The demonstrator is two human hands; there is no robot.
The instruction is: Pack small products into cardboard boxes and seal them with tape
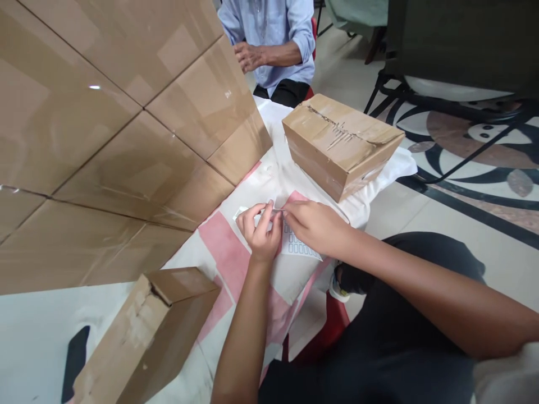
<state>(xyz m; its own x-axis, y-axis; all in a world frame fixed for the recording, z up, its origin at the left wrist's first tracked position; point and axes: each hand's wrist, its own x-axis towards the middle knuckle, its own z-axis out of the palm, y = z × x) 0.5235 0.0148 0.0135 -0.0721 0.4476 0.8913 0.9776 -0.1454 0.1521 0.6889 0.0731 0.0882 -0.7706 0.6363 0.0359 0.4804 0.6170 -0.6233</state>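
My left hand [263, 233] and my right hand [315, 225] meet over the cloth-covered table, fingertips almost touching. Between them is a thin pale strip [278, 210], pinched at its left end by my left fingers and at its right end by my right. It is too small to tell what it is. Just beneath lies a white sheet [301, 248] printed with rows of small rounded rectangles; my hands hide much of it. I cannot tell whether the strip comes from the sheet.
A wall of taped cardboard boxes [177, 129] rises on the left. One box [341, 137] sits at the table's far right, another box [155, 336] at near left beside a dark flat object [76, 362]. Across the table sits a person in a blue shirt [273, 28].
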